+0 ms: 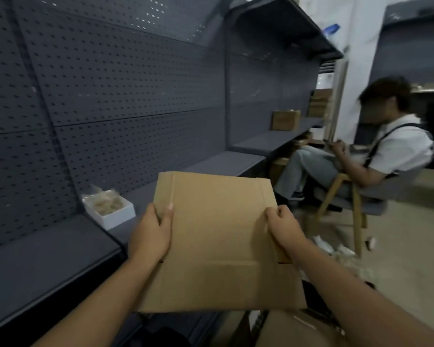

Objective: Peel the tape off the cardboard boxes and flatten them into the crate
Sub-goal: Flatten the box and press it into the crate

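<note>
Head view is showing you holding a flattened cardboard box (216, 236) in the air in front of you, tilted away, over the edge of a dark grey shelf (43, 256). Your left hand (152, 234) is gripping its left edge, thumb on top; your right hand (283, 226) is pinching its right edge, fingers curled closed on the board. More cardboard (293, 329) is lying below, cut off by the bottom of the frame, so you cannot tell what it is sitting in. Further along the shelf, a white tray (110, 211) is holding blurred pale contents. Grey pegboard panels (105, 83) are running back behind it. Beyond, small brown boxes (286, 120) are sitting on a farther shelf, and a seated person (376, 151) is leaning back on a wooden chair (346, 204), hands busy with something too blurred to read.
</note>
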